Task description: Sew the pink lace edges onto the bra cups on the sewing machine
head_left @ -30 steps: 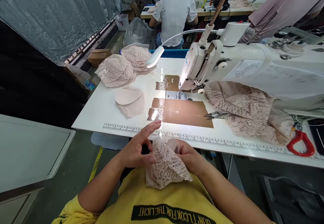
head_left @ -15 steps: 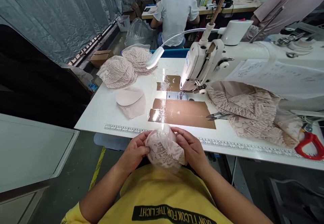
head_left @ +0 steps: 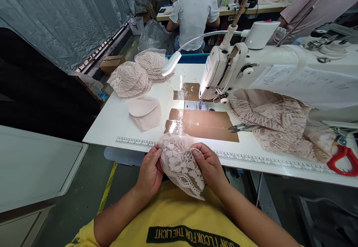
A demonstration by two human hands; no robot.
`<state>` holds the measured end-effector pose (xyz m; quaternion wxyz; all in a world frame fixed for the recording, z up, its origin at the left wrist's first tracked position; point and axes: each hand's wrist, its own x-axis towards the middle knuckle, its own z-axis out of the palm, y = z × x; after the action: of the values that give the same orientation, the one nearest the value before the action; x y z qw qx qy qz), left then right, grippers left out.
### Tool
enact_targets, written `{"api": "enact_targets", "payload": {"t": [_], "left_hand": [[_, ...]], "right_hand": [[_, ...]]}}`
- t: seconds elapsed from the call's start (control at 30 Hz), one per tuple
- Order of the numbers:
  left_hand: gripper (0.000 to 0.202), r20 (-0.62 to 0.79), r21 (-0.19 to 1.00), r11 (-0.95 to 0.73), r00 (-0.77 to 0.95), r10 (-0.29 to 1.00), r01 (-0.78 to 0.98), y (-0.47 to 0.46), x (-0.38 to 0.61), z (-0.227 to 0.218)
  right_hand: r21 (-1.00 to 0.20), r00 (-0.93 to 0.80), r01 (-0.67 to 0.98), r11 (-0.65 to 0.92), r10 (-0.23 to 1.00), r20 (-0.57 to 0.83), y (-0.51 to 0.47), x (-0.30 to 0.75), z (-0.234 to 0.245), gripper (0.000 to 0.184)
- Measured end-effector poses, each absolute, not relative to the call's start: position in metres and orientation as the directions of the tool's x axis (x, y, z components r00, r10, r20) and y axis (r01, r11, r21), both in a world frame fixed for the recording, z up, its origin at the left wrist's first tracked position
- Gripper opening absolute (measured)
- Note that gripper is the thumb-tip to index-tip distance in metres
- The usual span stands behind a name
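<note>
Between my hands a pale pink lace piece (head_left: 181, 161) is spread at the table's front edge, its floral pattern and scalloped border facing me. My left hand (head_left: 151, 170) pinches its left side between thumb and fingers. At the right side, my right hand (head_left: 208, 163) grips the lace the same way. Beyond it stands a white sewing machine (head_left: 215, 72), its needle over the metal plate, with brown tape (head_left: 201, 122) in front. Smooth pale fabric pieces (head_left: 145, 113) lie to the left.
Stacked lace pieces (head_left: 130, 79) sit at the back left. More lace (head_left: 276, 120) lies under the machine arm, with thread snips (head_left: 240, 127) beside it. Red-handled scissors (head_left: 343, 160) rest at the right edge. A printed ruler (head_left: 263, 159) runs along the front. A person (head_left: 194, 16) sits ahead.
The lace piece, bunched up before, is now opened out with its patterned face showing. Both hands still hold its sides; the left hand has turned slightly.
</note>
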<state>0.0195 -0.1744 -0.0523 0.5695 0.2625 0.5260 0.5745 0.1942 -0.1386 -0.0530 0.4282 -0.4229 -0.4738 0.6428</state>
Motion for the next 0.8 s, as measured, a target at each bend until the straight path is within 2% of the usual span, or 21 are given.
{"api": "enact_targets", "payload": {"t": [0.13, 0.23, 0.3, 0.4, 0.5, 0.57, 0.67, 0.73, 0.8], "left_hand": [[0.03, -0.355, 0.865, 0.176, -0.327, 0.876, -0.469, -0.171, 0.019, -0.057], [0.034, -0.439, 0.796, 0.162, -0.374, 0.817, -0.583, -0.169, 0.021, -0.05], [0.034, -0.461, 0.774, 0.153, -0.381, 0.801, -0.615, -0.169, 0.023, -0.044], [0.034, -0.437, 0.774, 0.146, -0.352, 0.828, -0.616, -0.169, 0.024, -0.037], [0.032, -0.388, 0.785, 0.13, -0.317, 0.866, -0.606, -0.169, 0.022, -0.032], [0.035, -0.358, 0.766, 0.131, -0.25, 0.9, -0.629, -0.168, 0.019, -0.031], [0.049, -0.325, 0.707, 0.243, 0.0, 0.946, -0.664, -0.168, 0.016, -0.031], [0.054, -0.308, 0.704, 0.347, 0.174, 0.935, -0.619, -0.171, 0.016, -0.032], [0.051, -0.297, 0.73, 0.398, 0.267, 0.917, -0.556, -0.174, 0.017, -0.034]], "right_hand": [[-0.921, -0.364, -0.221, -0.32, 0.903, -0.227, -0.139, 0.194, -0.056, 0.033], [-0.87, -0.351, -0.306, -0.385, 0.896, -0.273, -0.139, 0.194, -0.056, 0.032], [-0.869, -0.368, -0.326, -0.371, 0.897, -0.245, -0.139, 0.193, -0.054, 0.03], [-0.875, -0.422, -0.324, -0.359, 0.883, -0.206, -0.14, 0.19, -0.051, 0.047], [-0.843, -0.398, -0.357, -0.403, 0.882, -0.253, -0.14, 0.188, -0.05, 0.031], [-0.846, -0.356, -0.373, -0.38, 0.901, -0.248, -0.14, 0.189, -0.049, 0.026], [-0.943, -0.301, -0.263, -0.203, 0.946, -0.12, -0.139, 0.192, -0.044, 0.022], [-0.985, -0.319, -0.156, -0.077, 0.947, -0.024, -0.138, 0.194, -0.04, 0.023], [-0.99, -0.356, -0.13, -0.051, 0.935, -0.001, -0.136, 0.196, -0.037, 0.024]]}}
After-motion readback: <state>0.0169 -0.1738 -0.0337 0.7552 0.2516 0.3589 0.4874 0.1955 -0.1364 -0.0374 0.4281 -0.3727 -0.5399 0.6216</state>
